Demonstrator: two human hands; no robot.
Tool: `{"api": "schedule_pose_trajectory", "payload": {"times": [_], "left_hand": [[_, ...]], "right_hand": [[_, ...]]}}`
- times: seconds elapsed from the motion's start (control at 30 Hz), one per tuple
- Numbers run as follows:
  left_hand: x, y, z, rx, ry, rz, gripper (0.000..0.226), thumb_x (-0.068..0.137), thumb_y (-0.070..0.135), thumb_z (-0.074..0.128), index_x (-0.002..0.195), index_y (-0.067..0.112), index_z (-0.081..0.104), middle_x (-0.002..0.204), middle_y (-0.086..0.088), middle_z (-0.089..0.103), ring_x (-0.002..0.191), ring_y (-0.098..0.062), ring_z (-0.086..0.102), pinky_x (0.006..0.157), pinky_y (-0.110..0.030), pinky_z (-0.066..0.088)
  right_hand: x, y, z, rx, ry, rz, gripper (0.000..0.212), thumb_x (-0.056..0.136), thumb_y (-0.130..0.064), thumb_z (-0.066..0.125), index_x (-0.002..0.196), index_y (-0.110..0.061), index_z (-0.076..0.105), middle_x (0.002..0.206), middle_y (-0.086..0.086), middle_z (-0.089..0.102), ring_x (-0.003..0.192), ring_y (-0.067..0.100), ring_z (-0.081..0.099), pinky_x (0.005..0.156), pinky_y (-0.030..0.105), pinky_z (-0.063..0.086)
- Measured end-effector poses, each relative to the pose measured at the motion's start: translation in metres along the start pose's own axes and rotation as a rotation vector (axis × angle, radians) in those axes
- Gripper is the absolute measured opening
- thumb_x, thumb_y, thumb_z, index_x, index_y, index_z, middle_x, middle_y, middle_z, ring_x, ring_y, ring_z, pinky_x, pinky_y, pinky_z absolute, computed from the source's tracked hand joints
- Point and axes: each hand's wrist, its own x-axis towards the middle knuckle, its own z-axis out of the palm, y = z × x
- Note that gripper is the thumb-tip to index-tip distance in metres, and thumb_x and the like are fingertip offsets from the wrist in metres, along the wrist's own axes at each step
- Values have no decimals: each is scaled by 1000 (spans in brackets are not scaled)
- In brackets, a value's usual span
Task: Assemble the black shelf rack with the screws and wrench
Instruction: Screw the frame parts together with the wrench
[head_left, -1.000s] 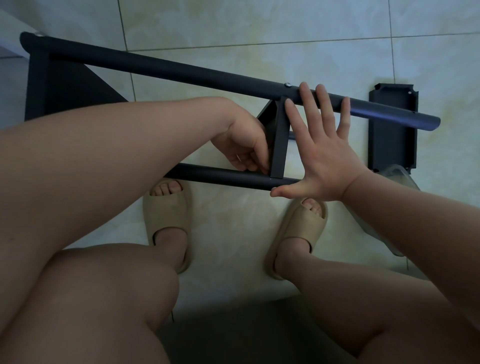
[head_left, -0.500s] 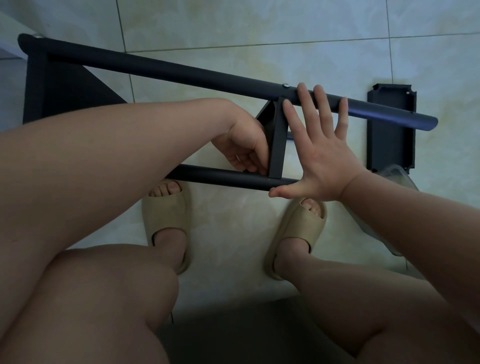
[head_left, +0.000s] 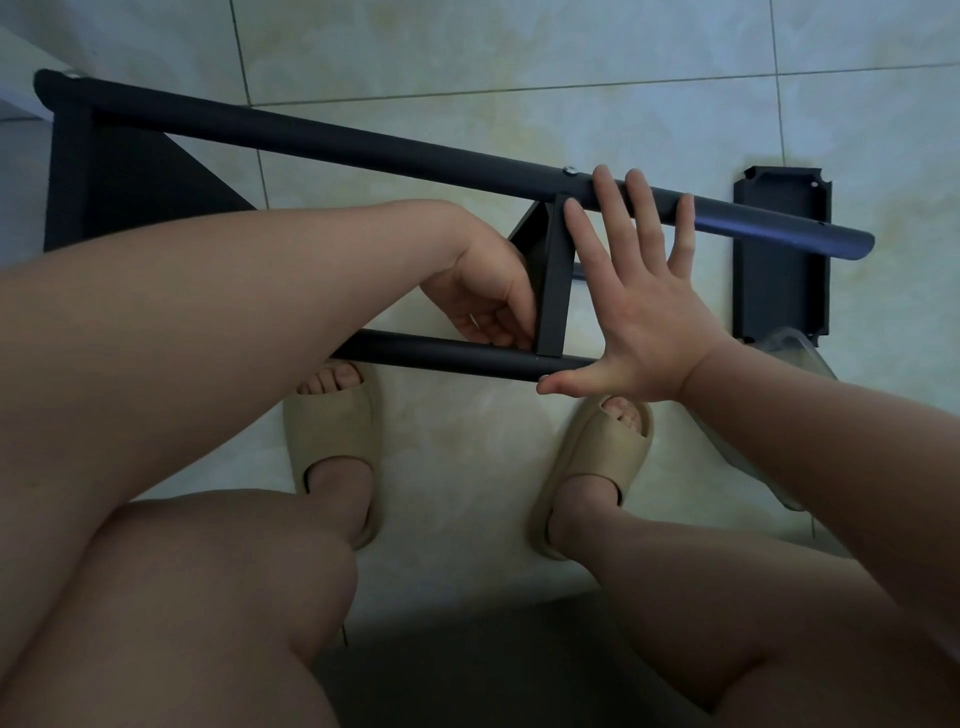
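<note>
The black shelf rack lies on its side on the tiled floor. Its long upper tube (head_left: 363, 148) runs from the far left to the right, and a shorter lower tube (head_left: 441, 356) lies nearer me. A shelf panel (head_left: 553, 280) stands edge-on between them, with a silver screw (head_left: 570, 170) in the upper tube just above it. My left hand (head_left: 488, 296) is curled at the corner where this panel meets the lower tube; what its fingers pinch is hidden. My right hand (head_left: 639, 322) is flat and spread against the panel's right side, fingers over the upper tube, thumb at the lower tube's end.
A second fitted panel (head_left: 119, 187) closes the rack's far left end. A loose black shelf panel (head_left: 779, 260) lies on the floor at the right, under the upper tube's end. A clear plastic bag (head_left: 795, 358) lies beside my right forearm. My feet in beige slides (head_left: 332, 436) stand under the rack.
</note>
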Motion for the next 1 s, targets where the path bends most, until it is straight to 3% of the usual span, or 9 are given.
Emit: {"api": "schedule_pose_trajectory", "payload": {"times": [0.27, 0.5, 0.7, 1.0], "left_hand": [[-5, -3, -1, -53, -73, 12, 20, 91, 15, 63, 109, 15, 71, 106, -3, 72, 93, -17, 66, 99, -37, 47], [-1, -2, 0, -16, -40, 10, 11, 90, 8, 65, 97, 13, 71, 86, 0, 71, 70, -12, 62, 81, -29, 49], [-3, -2, -2, -36, -35, 25, 22, 89, 5, 65, 109, 12, 67, 93, -2, 67, 72, -12, 57, 87, -33, 46], [-2, -4, 2, -25, -79, 7, 18, 92, 13, 64, 108, 13, 72, 104, -4, 73, 86, -15, 67, 90, -34, 50]], "right_hand": [[0, 0, 0, 0, -1, 2, 140, 64, -104, 33, 162, -9, 1, 168, 23, -5, 154, 47, -8, 116, 74, -6], [0, 0, 1, -2, -2, 5, 140, 64, -104, 35, 162, -10, 1, 168, 22, -5, 154, 46, -8, 116, 74, -6], [0, 0, 1, -2, 1, 8, 140, 64, -104, 35, 162, -10, 1, 168, 22, -5, 154, 46, -8, 116, 74, -6], [0, 0, -1, 0, -2, 12, 139, 63, -103, 36, 162, -11, 2, 168, 21, -2, 154, 46, -5, 116, 74, -4]]}}
